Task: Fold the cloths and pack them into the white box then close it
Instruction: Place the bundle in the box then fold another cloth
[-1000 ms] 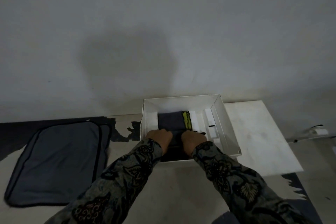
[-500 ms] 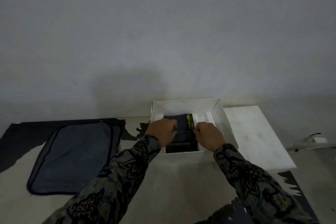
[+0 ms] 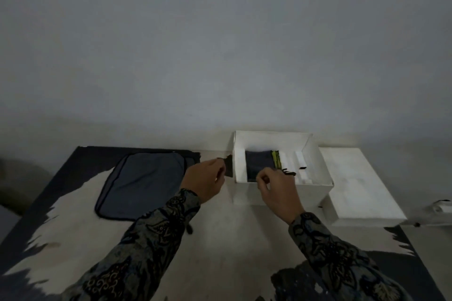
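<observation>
The white box (image 3: 318,168) stands open against the wall. Inside lies a folded dark grey cloth (image 3: 258,162) with a yellow-green edge on its right, next to white inserts. A second grey cloth (image 3: 144,181) with dark trim lies flat and unfolded to the left of the box. My left hand (image 3: 204,182) hovers between that cloth and the box, outside the box, fingers loosely curled, holding nothing. My right hand (image 3: 277,189) sits over the box's near wall, fingers curled, holding nothing. The box's white lid (image 3: 359,186) lies to the right.
The work surface (image 3: 220,239) is pale with dark patches. A grey wall rises just behind the box. A small white object (image 3: 440,208) sits at the far right edge.
Both hands have pulled back out of the box, leaving the folded cloth inside. My left hand has moved left toward the flat cloth. The view has shifted.
</observation>
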